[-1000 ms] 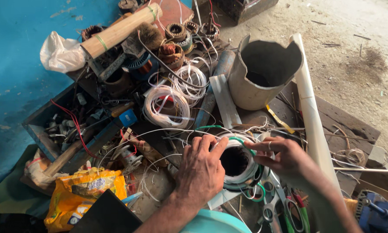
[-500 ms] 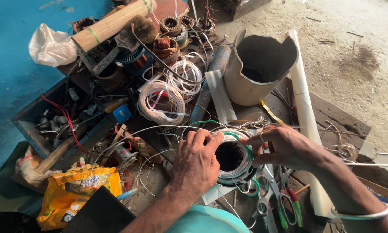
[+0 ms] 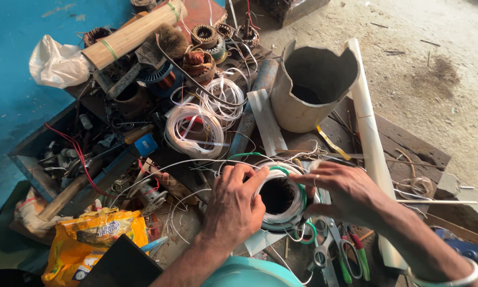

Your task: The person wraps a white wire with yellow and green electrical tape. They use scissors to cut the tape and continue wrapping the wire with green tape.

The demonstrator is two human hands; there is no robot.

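Note:
A round motor stator (image 3: 279, 197) wrapped in white and green wire sits on the cluttered workbench. My left hand (image 3: 235, 206) clasps its left side, fingers curled over the rim. My right hand (image 3: 341, 191) presses against its right side, fingertips on the white winding. Loose white wires (image 3: 196, 165) trail from the stator to the left. Its dark hollow centre faces up between my hands.
Behind stand a broken grey pipe pot (image 3: 314, 85), a white pipe (image 3: 370, 138), white wire coils (image 3: 194, 131), copper stators (image 3: 204, 37), a brush (image 3: 164, 43) and a bamboo roll (image 3: 133, 33). Scissors (image 3: 324, 250) lie below, a yellow bag (image 3: 91, 242) at left, a tool tray (image 3: 69, 154).
The view has shifted slightly. My right hand has moved in from the right and now rests on the stator's winding; my left hand stays on its left side.

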